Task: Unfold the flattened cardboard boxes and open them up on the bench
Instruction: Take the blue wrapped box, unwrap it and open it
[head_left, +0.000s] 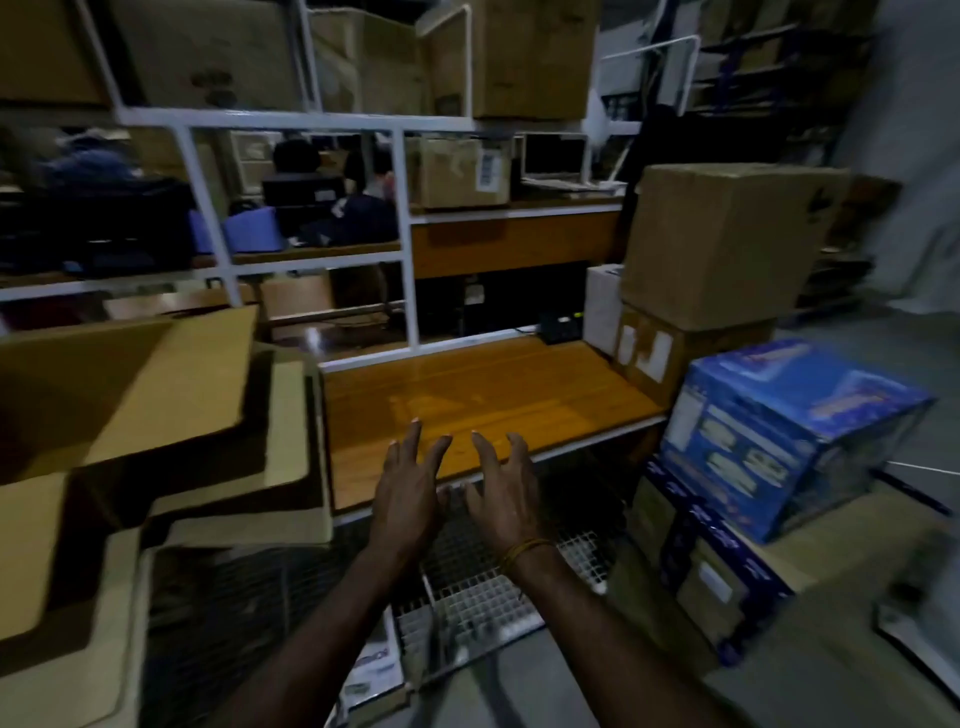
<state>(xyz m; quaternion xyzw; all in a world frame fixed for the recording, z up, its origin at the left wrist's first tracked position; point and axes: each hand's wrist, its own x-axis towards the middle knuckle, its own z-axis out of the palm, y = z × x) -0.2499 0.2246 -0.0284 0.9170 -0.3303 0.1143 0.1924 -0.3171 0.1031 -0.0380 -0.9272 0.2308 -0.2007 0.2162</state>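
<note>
A wooden bench (483, 395) sits centre, with opened cardboard boxes (130, 395) piled to its left and stacked cartons (727, 244) to its right. Both hands, the left hand (408, 493) beside the right hand (506, 493), hover over its near edge, and shelves (291, 122) of boxes stand behind.

Your left hand (408, 493) and right hand (506, 493) hover side by side over the wooden worktop (483, 395) front edge, fingers spread, holding nothing. Opened cardboard boxes (135, 395) at left, blue printed box (789, 431) at right.

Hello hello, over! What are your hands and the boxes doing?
Left hand and right hand open, holding nothing, above bench edge. Opened cardboard boxes piled at left. Wooden bench bare ahead; blue box off right.
</note>
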